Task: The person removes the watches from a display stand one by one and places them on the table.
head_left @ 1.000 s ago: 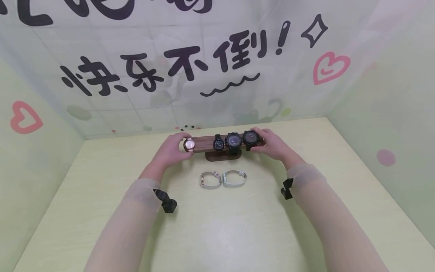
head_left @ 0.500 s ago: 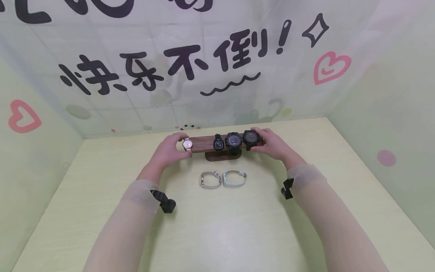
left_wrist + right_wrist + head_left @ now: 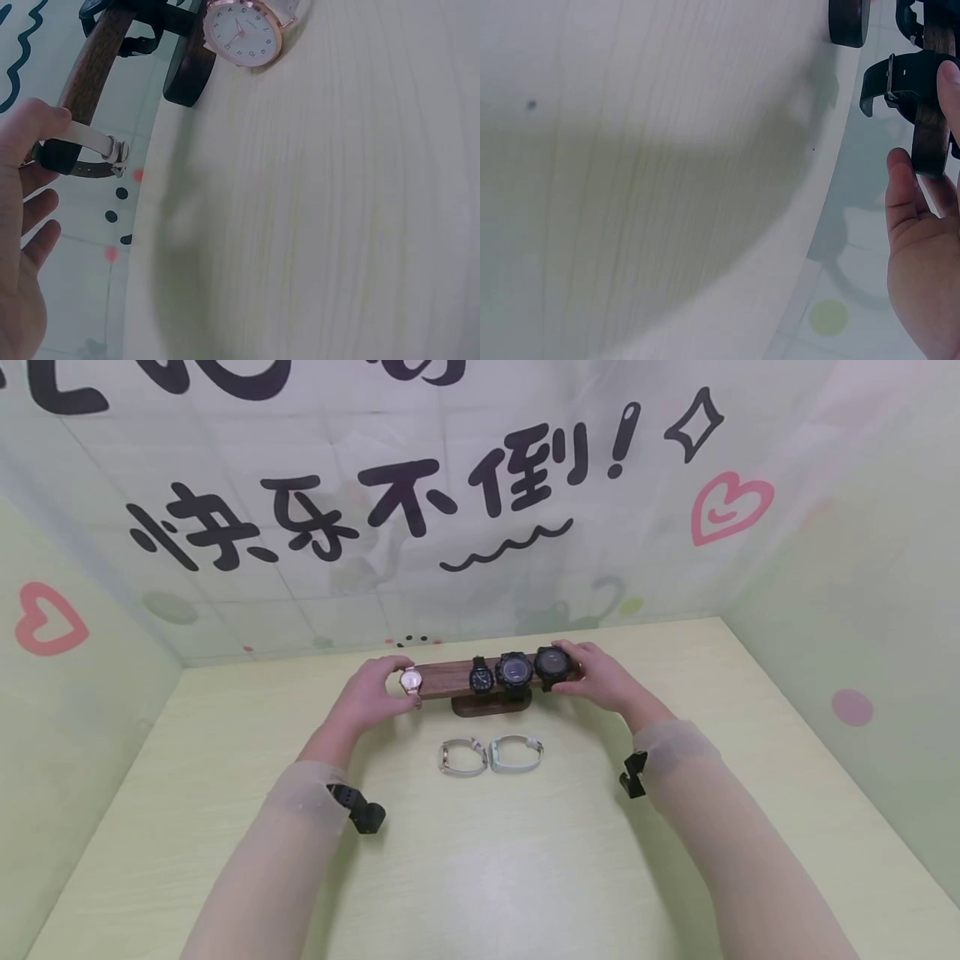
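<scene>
My left hand [image 3: 367, 695] pinches a pale-strapped wristwatch [image 3: 410, 680] at the left end of a dark wooden watch stand [image 3: 448, 680]. In the left wrist view its strap [image 3: 86, 136] loops around the bar's end, under the thumb. At the other end, my right hand [image 3: 606, 682] grips the stand, thumb at the near side. Beside those fingers sits a large black watch [image 3: 552, 663]. A second large black watch [image 3: 514, 669] and a smaller square black one [image 3: 482, 677] are also on the bar, with bare wood left of them.
Two light-strapped watches, one with a rose-gold case [image 3: 446, 756] and one pale blue-white [image 3: 516, 755], lie on the pale table [image 3: 480, 860] before the stand's base [image 3: 491, 705]. A printed backdrop [image 3: 300, 602] rises closely behind the stand.
My left hand has shifted slightly left, drawing the pale-strapped watch along to the bar's left end. The right hand and the black watches have stayed almost still.
</scene>
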`<action>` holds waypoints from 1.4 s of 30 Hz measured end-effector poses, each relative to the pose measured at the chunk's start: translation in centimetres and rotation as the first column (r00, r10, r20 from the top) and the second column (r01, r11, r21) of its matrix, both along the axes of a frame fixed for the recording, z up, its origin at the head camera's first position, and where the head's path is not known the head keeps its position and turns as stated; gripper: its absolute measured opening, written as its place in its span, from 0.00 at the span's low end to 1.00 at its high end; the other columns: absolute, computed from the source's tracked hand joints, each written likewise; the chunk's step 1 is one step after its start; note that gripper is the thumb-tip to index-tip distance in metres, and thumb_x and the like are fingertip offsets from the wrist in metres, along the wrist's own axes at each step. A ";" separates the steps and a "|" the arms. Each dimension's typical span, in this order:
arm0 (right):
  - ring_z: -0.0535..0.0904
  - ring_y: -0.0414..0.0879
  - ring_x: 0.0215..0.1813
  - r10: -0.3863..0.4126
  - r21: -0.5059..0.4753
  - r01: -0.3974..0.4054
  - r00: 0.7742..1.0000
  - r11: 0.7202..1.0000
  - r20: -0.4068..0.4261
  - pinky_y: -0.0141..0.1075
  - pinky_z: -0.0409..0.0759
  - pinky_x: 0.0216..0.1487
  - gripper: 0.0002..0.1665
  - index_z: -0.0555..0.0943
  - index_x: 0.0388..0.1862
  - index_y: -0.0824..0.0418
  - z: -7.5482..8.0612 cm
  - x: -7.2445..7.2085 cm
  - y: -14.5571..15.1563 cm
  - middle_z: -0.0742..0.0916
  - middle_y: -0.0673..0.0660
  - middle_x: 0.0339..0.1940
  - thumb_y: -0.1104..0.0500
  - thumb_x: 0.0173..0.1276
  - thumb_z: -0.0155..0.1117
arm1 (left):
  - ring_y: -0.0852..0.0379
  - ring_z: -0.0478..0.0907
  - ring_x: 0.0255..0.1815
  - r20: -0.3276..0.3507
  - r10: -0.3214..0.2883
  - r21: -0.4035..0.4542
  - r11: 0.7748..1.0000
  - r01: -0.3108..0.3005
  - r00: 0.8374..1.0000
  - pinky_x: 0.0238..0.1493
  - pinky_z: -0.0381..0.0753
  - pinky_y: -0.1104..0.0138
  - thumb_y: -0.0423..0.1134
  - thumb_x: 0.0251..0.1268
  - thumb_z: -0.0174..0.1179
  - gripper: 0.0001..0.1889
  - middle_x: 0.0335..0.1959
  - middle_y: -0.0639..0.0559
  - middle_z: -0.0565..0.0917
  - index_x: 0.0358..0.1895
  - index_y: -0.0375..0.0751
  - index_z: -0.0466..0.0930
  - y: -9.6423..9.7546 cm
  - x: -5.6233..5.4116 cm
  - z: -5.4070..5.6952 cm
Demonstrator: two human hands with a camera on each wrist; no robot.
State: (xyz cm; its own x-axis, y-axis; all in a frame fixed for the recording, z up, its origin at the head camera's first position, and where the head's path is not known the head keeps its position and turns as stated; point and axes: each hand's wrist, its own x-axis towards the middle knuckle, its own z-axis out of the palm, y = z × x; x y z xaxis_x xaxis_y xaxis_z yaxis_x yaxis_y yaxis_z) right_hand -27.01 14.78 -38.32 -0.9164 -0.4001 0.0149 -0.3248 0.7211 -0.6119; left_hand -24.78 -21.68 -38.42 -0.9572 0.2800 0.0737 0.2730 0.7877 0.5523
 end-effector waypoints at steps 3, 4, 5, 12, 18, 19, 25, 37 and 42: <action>0.71 0.60 0.54 -0.002 0.001 0.002 1.000 1.000 0.000 0.52 0.68 0.59 0.44 0.61 0.72 0.57 0.0 0.0 0.0 0.69 0.70 0.60 0.55 0.59 0.70 | 0.40 0.64 0.62 -0.001 0.000 0.000 1.000 0.000 1.000 0.63 0.61 0.46 0.42 0.53 0.65 0.31 0.60 0.42 0.73 0.61 0.37 0.70 -0.1 0.1 0.1; 0.71 0.60 0.54 -0.002 0.004 0.002 1.000 1.000 -0.002 0.52 0.68 0.59 0.44 0.61 0.72 0.57 0.0 0.0 0.0 0.69 0.70 0.60 0.55 0.59 0.70 | 0.40 0.64 0.62 -0.003 0.001 0.002 1.000 -0.001 1.000 0.63 0.61 0.47 0.42 0.53 0.65 0.30 0.59 0.42 0.73 0.61 0.37 0.70 -0.1 0.2 0.1; 0.71 0.60 0.54 -0.003 0.005 0.003 1.000 1.000 -0.003 0.52 0.68 0.59 0.44 0.61 0.72 0.57 0.0 0.0 0.0 0.69 0.70 0.60 0.55 0.59 0.70 | 0.40 0.65 0.62 -0.004 0.002 0.005 1.000 -0.002 1.000 0.63 0.61 0.47 0.42 0.53 0.65 0.30 0.59 0.42 0.73 0.60 0.38 0.70 -0.2 0.2 0.1; 0.70 0.60 0.56 -0.008 0.010 0.008 1.000 1.000 0.002 0.52 0.67 0.60 0.44 0.61 0.72 0.55 0.1 0.0 0.0 0.69 0.69 0.61 0.54 0.59 0.70 | 0.41 0.64 0.62 0.006 0.037 0.008 0.999 -0.037 0.999 0.63 0.62 0.46 0.42 0.54 0.65 0.28 0.59 0.42 0.73 0.60 0.39 0.71 -0.6 0.5 -0.1; 0.70 0.61 0.56 -0.012 0.008 0.012 1.000 1.000 -0.007 0.52 0.67 0.60 0.44 0.62 0.71 0.55 0.0 0.0 0.0 0.70 0.70 0.60 0.54 0.58 0.70 | 0.41 0.65 0.62 -0.002 0.038 0.011 0.999 -0.038 0.999 0.62 0.63 0.46 0.43 0.56 0.64 0.29 0.60 0.42 0.73 0.61 0.39 0.70 -0.7 0.7 -0.2; 0.70 0.61 0.56 -0.010 0.010 0.011 1.000 1.000 -0.008 0.52 0.67 0.60 0.44 0.62 0.71 0.55 0.0 0.0 0.0 0.70 0.70 0.60 0.54 0.58 0.70 | 0.41 0.65 0.62 -0.003 0.038 0.011 0.999 -0.038 0.999 0.62 0.63 0.46 0.43 0.56 0.64 0.29 0.59 0.42 0.73 0.61 0.39 0.70 -0.7 0.8 -0.2; 0.70 0.60 0.55 -0.010 0.009 0.010 1.000 1.000 -0.003 0.52 0.67 0.60 0.44 0.61 0.72 0.55 -0.1 0.0 -0.1 0.69 0.70 0.60 0.54 0.58 0.70 | 0.41 0.65 0.61 0.001 0.046 0.014 0.999 -0.046 0.999 0.61 0.63 0.45 0.44 0.56 0.64 0.29 0.59 0.42 0.73 0.61 0.39 0.70 -0.8 0.9 -0.5; 0.70 0.60 0.57 -0.008 0.018 0.008 1.000 1.000 -0.003 0.52 0.66 0.61 0.45 0.61 0.72 0.55 -0.2 -0.1 -0.2 0.69 0.69 0.61 0.54 0.59 0.70 | 0.40 0.68 0.58 -0.021 0.060 0.016 0.998 -0.060 0.998 0.60 0.65 0.46 0.44 0.56 0.64 0.27 0.56 0.41 0.76 0.59 0.38 0.72 -1.1 1.8 -0.7; 0.70 0.61 0.57 -0.010 0.019 0.010 1.000 1.000 -0.004 0.53 0.66 0.61 0.45 0.60 0.72 0.55 -0.1 0.0 -0.1 0.69 0.70 0.61 0.54 0.59 0.70 | 0.39 0.68 0.60 0.001 0.092 0.052 0.994 -0.092 0.996 0.60 0.65 0.45 0.45 0.57 0.63 0.28 0.57 0.40 0.75 0.61 0.38 0.71 -1.1 2.2 -0.9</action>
State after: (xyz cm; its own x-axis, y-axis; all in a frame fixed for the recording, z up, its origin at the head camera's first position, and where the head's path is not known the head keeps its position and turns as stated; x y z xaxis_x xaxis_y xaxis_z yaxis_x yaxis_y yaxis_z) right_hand -27.02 14.66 -38.41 -0.9204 -0.3909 0.0111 -0.3197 0.7357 -0.5972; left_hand -22.53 -22.81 -39.28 -0.9785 0.1868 0.0871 0.2016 0.7798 0.5926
